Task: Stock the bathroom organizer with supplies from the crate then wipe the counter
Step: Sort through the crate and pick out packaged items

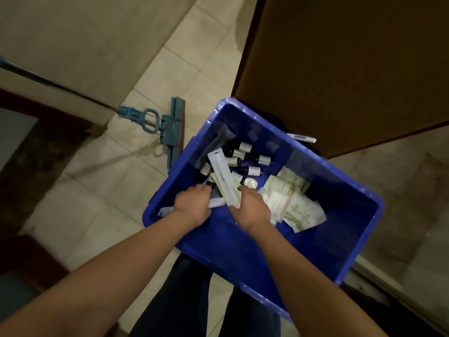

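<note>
In the near end of the blue crate (243,254), the left hand (192,206) and right hand (251,210) had their fingers curled round long white packets (222,178); squaring these into one bundle before lifting would likely stop any slipping out. Deeper in the crate lay small dark bottles (252,158), with pale sachets (297,206) toward the crate's right, their printing too small to read

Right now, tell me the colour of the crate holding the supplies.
The crate is bright blue, best seen in the head view.
</note>
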{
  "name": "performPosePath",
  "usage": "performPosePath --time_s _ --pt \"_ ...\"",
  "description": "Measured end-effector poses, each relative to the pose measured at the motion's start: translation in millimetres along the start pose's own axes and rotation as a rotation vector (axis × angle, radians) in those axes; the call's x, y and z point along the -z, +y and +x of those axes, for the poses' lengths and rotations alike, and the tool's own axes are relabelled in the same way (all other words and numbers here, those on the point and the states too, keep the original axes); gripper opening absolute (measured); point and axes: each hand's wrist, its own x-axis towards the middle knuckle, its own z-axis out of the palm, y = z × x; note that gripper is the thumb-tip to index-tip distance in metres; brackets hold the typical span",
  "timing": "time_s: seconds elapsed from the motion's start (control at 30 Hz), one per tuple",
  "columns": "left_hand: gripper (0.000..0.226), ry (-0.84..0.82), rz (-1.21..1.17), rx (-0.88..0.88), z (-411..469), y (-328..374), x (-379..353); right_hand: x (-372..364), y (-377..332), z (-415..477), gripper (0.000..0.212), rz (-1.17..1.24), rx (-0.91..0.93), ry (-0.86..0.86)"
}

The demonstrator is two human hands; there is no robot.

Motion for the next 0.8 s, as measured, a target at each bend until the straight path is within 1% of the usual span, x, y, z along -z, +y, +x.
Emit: performPosePath --time_s 0.13,0.33,0.5,0.63,0.8 --pt "0.035 -0.055 0.029 0.008 17 -5 -10 -14 -3 23 0.046 0.034 -0.040 0.023" --pt "0.023 -0.104 0.040 0.038 33 -2 -19 -23 -5 43 0.037 0.061 -0.088 0.114" --pt "0.021 -0.115 0.077 -0.002 34 2 -18 -20 1 49 0.020 0.054 -0.061 0.037" --pt "0.022 -0.114 0.062 -0.027 28 5 -13 -13 5 41 0.019 0.120 -0.043 -0.012" --pt "0.024 -0.159 0.082 -0.021 15 12 1 2 10 18 0.022 0.241 -0.079 0.048"
